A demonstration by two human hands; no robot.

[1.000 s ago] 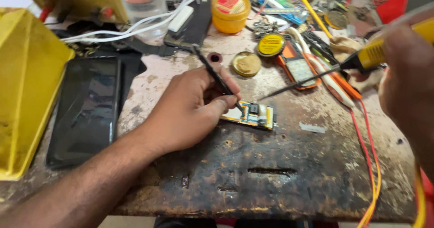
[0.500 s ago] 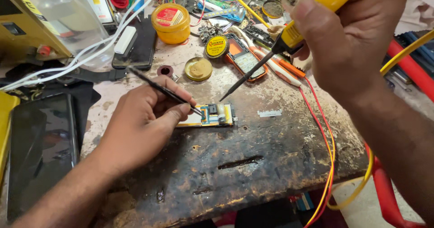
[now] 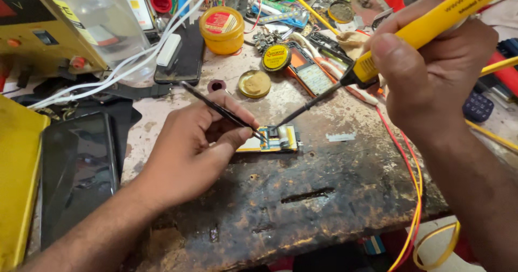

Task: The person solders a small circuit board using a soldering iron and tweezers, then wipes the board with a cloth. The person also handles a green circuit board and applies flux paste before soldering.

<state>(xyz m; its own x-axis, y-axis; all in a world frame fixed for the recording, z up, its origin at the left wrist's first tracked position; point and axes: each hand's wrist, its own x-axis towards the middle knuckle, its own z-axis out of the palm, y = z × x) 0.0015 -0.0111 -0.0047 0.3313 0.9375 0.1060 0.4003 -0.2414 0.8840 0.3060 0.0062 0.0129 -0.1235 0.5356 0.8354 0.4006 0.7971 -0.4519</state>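
Behind the scorched bench (image 3: 324, 207), a red-labelled yellow jar (image 3: 222, 30); fingers grip tweezers (image 3: 221, 110) and soldering iron (image 3: 388, 51).

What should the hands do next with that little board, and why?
Probably hold steady and ease the soldering iron tip down onto the small circuit board. The right hand has the tip right beside the tweezers, which the left hand presses there.
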